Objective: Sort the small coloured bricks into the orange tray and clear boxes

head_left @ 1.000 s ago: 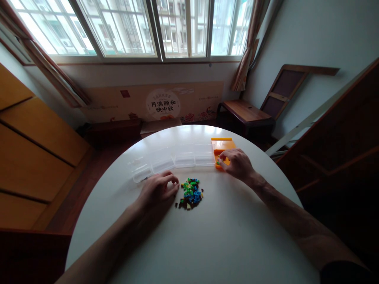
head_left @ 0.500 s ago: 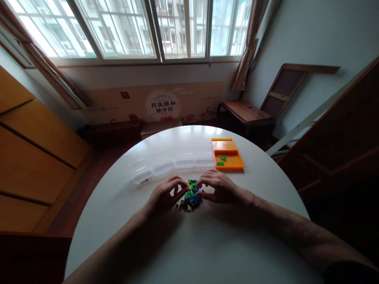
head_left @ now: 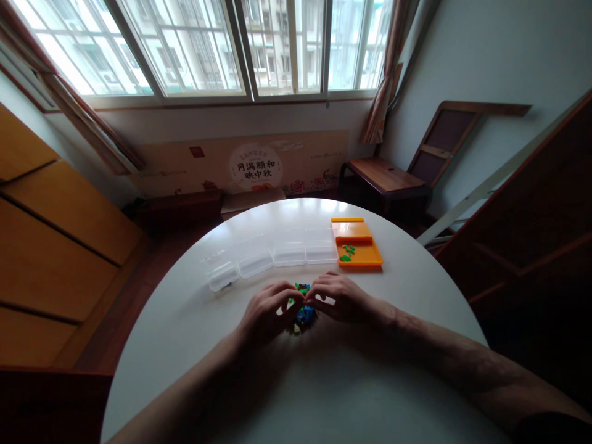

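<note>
One left hand (head_left: pixel 271 305): fingertips narrowed; cannot tell if holding anything.
Right hand (head_left: pixel 340 296): likewise, meeting the left.
Brick pile (head_left: pixel 305 317): on the counter (head_left: pixel 379 382) beneath; apparently being picked through, calling for fine pinching.
Orange tray (head_left: pixel 372 253): farther right, green pieces (head_left: pixel 345 258) inside.

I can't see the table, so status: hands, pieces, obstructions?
Left hand, right hand close together at piece pile; hold unclear. Green pieces in orange tray. Hands partly hide pile; no other obstruction seen.

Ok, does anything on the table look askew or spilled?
Slightly askew: the clear boxes run in a curve, the leftmost box angled from the others. Nothing looks clearly spilled; the brick pile sits together, partly hidden by the hands.
</note>
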`<state>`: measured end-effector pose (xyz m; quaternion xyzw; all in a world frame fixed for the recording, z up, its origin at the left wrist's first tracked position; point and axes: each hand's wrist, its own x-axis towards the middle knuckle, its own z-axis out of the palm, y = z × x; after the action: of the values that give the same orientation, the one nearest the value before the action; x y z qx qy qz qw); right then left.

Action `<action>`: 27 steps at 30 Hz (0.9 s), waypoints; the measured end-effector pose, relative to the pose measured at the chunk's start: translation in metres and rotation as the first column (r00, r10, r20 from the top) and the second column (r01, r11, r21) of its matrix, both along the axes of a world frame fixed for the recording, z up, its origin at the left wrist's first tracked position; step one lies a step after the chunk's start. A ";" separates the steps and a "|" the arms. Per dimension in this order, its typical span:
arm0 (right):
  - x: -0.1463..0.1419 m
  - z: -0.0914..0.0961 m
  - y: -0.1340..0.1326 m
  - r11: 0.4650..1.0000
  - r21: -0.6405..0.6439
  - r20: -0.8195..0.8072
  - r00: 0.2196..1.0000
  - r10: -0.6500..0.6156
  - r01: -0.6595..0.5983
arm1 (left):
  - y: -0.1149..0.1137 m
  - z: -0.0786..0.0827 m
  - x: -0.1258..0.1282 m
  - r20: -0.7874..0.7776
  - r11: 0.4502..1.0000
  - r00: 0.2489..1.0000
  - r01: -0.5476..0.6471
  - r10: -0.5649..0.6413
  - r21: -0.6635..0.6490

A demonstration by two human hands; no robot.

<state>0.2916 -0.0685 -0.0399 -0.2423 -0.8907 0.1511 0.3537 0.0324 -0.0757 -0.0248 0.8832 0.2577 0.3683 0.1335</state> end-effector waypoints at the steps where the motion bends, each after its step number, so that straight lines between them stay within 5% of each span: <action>1: 0.000 0.000 0.000 1.000 -0.009 -0.010 1.000 0.000 0.000 | 0.000 0.000 0.000 -0.002 1.000 1.000 0.000 0.000 0.011; 8: 0.017 0.008 0.009 0.983 0.040 -0.005 0.983 -0.181 0.181 | 0.006 0.004 -0.011 -0.031 0.995 0.995 -0.094 0.095 0.023; 15: 0.066 0.018 0.037 0.821 0.176 0.086 0.822 -0.563 0.544 | 0.020 0.008 -0.038 -0.151 0.959 0.948 -0.284 0.280 -0.002; 21: 0.082 0.011 0.047 0.672 0.184 0.191 0.644 -0.740 0.718 | 0.023 0.012 -0.045 -0.242 0.963 0.933 -0.270 0.267 0.021; 27: 0.076 0.010 0.044 0.666 0.171 0.152 0.648 -0.746 0.726 | 0.028 0.006 -0.052 -0.284 0.983 0.943 -0.185 0.176 -0.005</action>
<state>0.3679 -0.0247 -0.0297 -0.5805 -0.7533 -0.0744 0.3000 -0.0192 -0.0473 -0.0191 0.8972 0.3596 0.2452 0.0751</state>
